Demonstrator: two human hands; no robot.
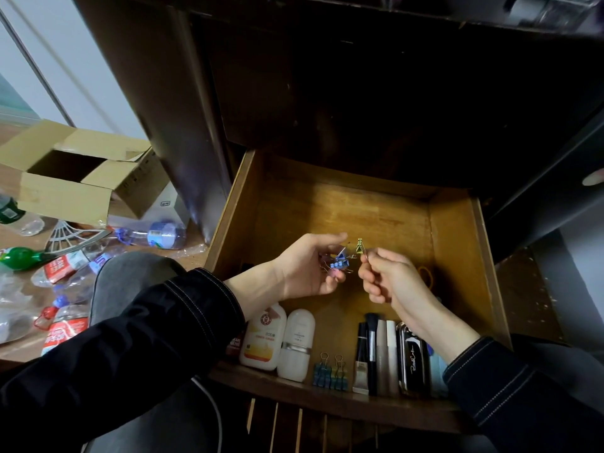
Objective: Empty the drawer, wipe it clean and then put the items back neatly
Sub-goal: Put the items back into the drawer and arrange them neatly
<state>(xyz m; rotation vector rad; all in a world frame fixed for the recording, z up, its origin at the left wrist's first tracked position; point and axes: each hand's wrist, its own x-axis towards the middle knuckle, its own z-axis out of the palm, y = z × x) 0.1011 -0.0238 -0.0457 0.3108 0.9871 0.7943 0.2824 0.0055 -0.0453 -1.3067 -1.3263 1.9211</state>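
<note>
Closest to the lens are the left sleeve (137,338) and right sleeve (523,387), both dark. From them I work outward to the hands over the middle of the open drawer (457,250).

My left hand (304,269) is cupped, fingers curled under a clip bunch (338,263) of blue and pink binder clips with tangled wire handles. My right hand (389,276) pinches the green clip (360,248) by one wire handle, just at 3 o'clock of the bunch. I cannot tell if it is fully free of the others.

I judge this to be the put-back stage. Along the drawer's 6 o'clock edge stand an orange-label bottle (263,338), a white bottle (299,344), two blue clips (330,377), a tube row (376,354) and a black case (413,361). The far half is bare wood.

To do it well, I would:
- draw the green clip away slowly so its handles don't drag the bunch along
- keep the left palm level
- stand the clip upright beside the blue pair, handles toward 12 o'clock, matching the line

An orange rubber loop (425,276) lies at 3 o'clock, partly hidden by my right hand. Off at 9 o'clock, a cardboard box (65,188) and plastic bottles (65,331) litter the floor.
</note>
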